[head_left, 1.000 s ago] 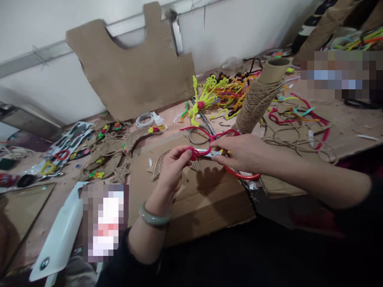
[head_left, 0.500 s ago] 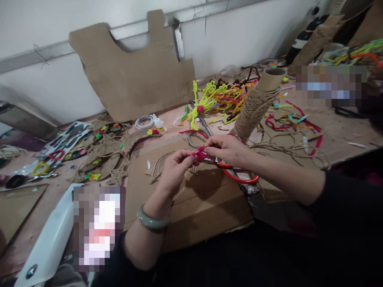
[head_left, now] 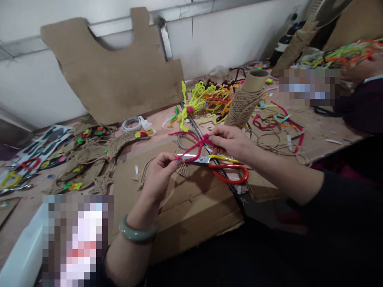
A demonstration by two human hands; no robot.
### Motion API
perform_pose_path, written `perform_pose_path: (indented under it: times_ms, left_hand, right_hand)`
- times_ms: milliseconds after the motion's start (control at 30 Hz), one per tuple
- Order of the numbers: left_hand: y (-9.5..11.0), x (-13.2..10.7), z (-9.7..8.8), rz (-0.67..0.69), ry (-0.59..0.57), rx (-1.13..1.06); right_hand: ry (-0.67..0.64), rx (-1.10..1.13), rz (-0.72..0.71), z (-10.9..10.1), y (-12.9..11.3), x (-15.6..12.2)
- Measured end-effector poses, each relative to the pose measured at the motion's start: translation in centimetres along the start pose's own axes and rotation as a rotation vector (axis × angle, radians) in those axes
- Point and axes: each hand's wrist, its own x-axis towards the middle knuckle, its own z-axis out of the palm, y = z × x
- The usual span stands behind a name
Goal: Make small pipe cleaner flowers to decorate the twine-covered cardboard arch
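A bright pink pipe cleaner (head_left: 195, 149), bent into a long loop, stretches between my two hands. My left hand (head_left: 158, 172) pinches its lower left end. My right hand (head_left: 229, 142) grips the other end, where the pink is bunched into a small twisted knot. Just under the loop lie scissors (head_left: 231, 175) with red and yellow handles, their blades pointing left. A flat cardboard sheet (head_left: 191, 207) is below my hands. On it, a curved piece of coiled twine (head_left: 146, 169) is partly hidden by my left hand.
A cone of twine (head_left: 243, 104) stands behind my right hand. Yellow pipe-cleaner petals (head_left: 194, 101) and a colourful pile lie further back. Twine pieces with small flowers (head_left: 89, 159) spread at left. Tall cut cardboard (head_left: 119, 75) leans on the wall. Another person's sleeve (head_left: 363, 103) shows at right.
My hands have drawn apart, left hand moving left and down, opening the pink pipe cleaner from a small bunch into a long loop. More of the scissors shows. The view has shifted right.
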Motion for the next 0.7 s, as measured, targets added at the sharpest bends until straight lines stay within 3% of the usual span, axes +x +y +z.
perform_pose_path:
  times_ms: [167, 300, 467, 700]
  left_hand:
    - [0.7, 0.1, -0.2, -0.068, 0.079, -0.151]
    - [1.0, 0.4, -0.4, -0.018, 0.13, -0.259]
    - [1.1, 0.4, 0.0, 0.07, 0.154, -0.373]
    - [1.9, 0.3, -0.7, 0.05, 0.188, -0.496]
  right_hand:
    - [0.082, 0.063, 0.014, -1.3, 1.1, -0.5]
    - [0.091, 0.104, 0.031, -2.3, 1.6, -1.4]
    - [0.077, 0.146, 0.039, -2.0, 1.9, -2.2]
    - [0.075, 0.16, 0.029, -1.7, 2.6, -2.3]
